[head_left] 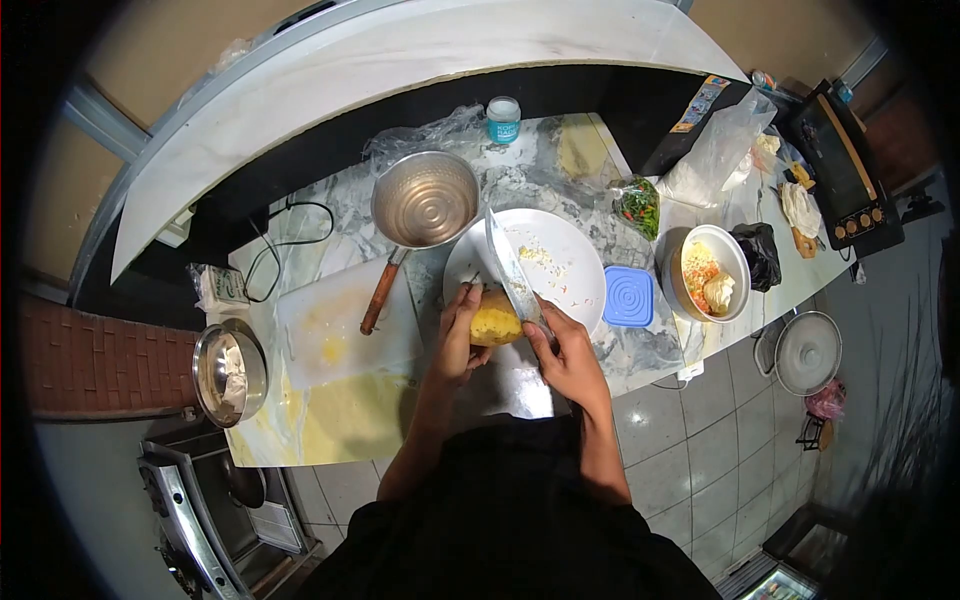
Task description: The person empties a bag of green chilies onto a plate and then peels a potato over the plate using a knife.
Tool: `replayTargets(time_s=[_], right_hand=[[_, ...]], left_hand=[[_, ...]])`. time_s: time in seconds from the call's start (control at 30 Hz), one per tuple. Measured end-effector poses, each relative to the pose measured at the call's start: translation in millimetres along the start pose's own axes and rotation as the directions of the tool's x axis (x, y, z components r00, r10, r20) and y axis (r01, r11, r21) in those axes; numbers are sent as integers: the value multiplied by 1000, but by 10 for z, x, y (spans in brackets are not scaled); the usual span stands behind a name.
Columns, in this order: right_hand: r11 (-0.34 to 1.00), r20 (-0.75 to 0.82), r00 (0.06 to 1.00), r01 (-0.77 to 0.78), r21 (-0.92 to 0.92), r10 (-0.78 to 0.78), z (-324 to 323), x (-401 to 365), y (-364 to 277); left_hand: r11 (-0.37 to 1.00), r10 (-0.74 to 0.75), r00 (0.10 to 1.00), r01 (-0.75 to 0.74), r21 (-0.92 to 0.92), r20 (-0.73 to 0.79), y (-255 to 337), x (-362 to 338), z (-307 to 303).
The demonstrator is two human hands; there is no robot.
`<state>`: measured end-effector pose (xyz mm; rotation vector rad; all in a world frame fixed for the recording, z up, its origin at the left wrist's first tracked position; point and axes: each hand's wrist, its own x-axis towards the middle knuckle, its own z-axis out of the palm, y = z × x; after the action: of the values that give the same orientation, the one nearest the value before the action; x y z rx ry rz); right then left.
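Observation:
My left hand (460, 335) is closed around a yellow potato (492, 322), its fingers at the left side and underneath. Part of the potato's surface looks brownish, as if skin is still on it. My right hand (568, 355) grips a knife (508, 265), whose broad blade points up and away, lying against or very close to the potato's right side. The knife's handle is mostly hidden in the fingers. Both hands are over the near edge of a large white plate (580, 260), which carries small chopped scraps.
Left of the plate are a saucepan (426, 205) with a wooden handle, a white cutting board (350, 300) and a metal bowl (225, 370). To the right lie a blue lid (629, 296), a bag of chillies (638, 208) and a white bowl (735, 262) of chopped food. A jar (503, 120) stands behind.

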<state>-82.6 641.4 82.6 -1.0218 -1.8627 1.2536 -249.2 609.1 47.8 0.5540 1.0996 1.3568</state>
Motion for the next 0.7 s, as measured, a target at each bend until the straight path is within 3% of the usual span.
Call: replayTargets(time_s=[0.17,0.23,0.3,0.37,0.43,0.5,0.6,0.7], right_hand=[[993,-62,992,103,-50,-106,49,19,73],[988,-80,986,141,-65,-146,41,18,52],[982,58,990,-123,-141,132,-45,24,-28],[971,100,972,-197,-139,212,-122,54,-76],[949,149,942,-282,-140,301,-109,16,-38],[995,34,995,-98,-33,99,-25,-14,68],[998,4,999,-42,-50,42,-7,-10,66],[996,-57,998,-35,-77,31,52,-25,164]], left_hand=[[995,-80,976,90,39,-202,-37,18,-6],[996,-34,984,48,79,-173,-68,35,-51],[993,10,991,7,120,-136,-74,32,-37],[994,-63,976,80,73,-210,-6,22,33],[995,-80,981,90,49,-178,48,-6,27],[995,-89,986,94,29,-143,64,3,2],[997,-75,992,73,-26,-103,51,6,-14],[997,-29,996,34,72,-79,75,-19,22]])
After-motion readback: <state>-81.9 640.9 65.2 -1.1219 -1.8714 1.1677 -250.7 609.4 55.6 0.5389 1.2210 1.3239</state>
